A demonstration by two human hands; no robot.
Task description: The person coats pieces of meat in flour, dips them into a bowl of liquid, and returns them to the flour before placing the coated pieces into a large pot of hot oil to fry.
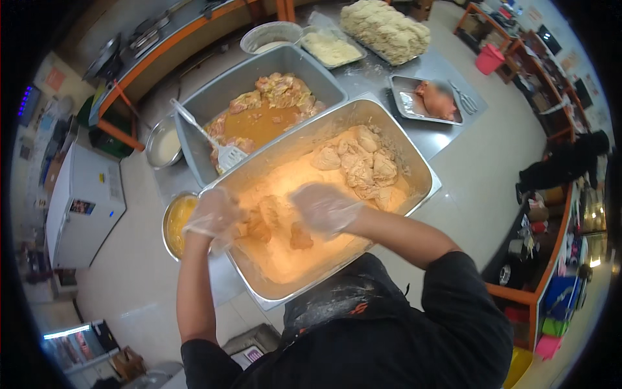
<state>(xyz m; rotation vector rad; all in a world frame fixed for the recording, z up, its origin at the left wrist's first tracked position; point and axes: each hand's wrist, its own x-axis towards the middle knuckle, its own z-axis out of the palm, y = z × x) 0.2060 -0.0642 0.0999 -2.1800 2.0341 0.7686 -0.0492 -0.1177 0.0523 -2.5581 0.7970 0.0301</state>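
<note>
A deep stainless steel pan (422, 181) in front of me holds orange-tinted flour (286, 265). My left hand (216, 211), in a clear plastic glove, is over the pan's left rim; motion blurs its fingers. Above the flour near the middle is my gloved right hand (323, 206), also blurred. Whether either hand grips anything is unclear. Coated meat pieces (267, 214) lie between the hands, and a smaller piece (301, 237) sits just below the right one. More floured chicken pieces (367, 160) are heaped at the pan's far right end.
Behind the pan, a grey plastic tub (323, 73) holds marinated meat, with a slotted turner (209, 136) leaning inside. Bowls of yellow batter (181, 221) and whitish liquid (165, 141) stand left. Toward the right are a raw meat tray (403, 104), tongs (465, 98) and a heaped tray (386, 31).
</note>
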